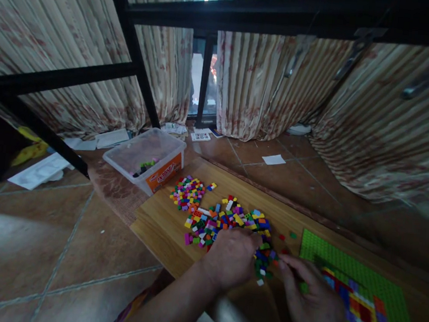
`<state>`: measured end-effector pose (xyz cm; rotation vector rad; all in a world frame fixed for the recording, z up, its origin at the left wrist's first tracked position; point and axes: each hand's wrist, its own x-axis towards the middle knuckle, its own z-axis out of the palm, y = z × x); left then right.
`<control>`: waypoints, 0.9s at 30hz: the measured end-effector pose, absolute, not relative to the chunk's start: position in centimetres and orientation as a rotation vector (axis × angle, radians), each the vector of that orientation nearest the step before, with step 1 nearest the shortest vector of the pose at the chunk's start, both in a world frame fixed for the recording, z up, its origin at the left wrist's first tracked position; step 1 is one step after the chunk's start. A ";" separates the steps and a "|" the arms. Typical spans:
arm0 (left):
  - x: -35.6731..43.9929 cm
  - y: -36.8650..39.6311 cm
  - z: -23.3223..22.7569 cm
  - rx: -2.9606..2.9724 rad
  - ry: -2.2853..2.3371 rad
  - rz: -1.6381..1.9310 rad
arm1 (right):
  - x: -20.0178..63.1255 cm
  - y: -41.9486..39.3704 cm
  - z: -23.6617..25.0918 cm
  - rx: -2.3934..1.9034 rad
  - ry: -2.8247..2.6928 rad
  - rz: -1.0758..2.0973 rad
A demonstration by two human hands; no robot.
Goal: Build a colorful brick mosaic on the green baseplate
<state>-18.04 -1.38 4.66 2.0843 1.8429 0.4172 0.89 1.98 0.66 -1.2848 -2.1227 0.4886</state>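
A heap of small coloured bricks (216, 217) lies on a wooden board (162, 227) on the floor. My left hand (232, 256) rests palm down on the near edge of the heap, fingers curled among the bricks. Just to its right, my right hand (309, 297) reaches with its fingertips toward the heap's near right end; whether it pinches a brick cannot be told. A green baseplate (395, 295) with a partly built patch of red, blue and yellow bricks (361, 309) lies to the right, partly under my right hand.
A clear plastic tub (144, 159) with an orange label stands behind the board on the left. Papers (273, 159) lie on the brown tiled floor. Black metal frame bars (140, 68) and patterned curtains (373, 120) close off the back.
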 end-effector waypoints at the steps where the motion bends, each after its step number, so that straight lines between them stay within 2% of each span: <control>1: -18.1 -1.4 4.6 2.082 1.841 0.411 | 0.8 2.0 0.6 -1.281 -2.128 0.481; 11: -18.2 -0.6 4.1 2.029 1.890 0.512 | 0.3 2.1 0.5 -1.234 -2.132 0.508; 18: -22.3 2.7 3.4 1.882 2.230 0.772 | 0.3 1.9 1.3 -1.216 -2.085 0.585; 27: -23.9 5.3 1.4 2.072 2.156 0.615 | 0.7 2.2 1.4 -1.236 -2.042 0.603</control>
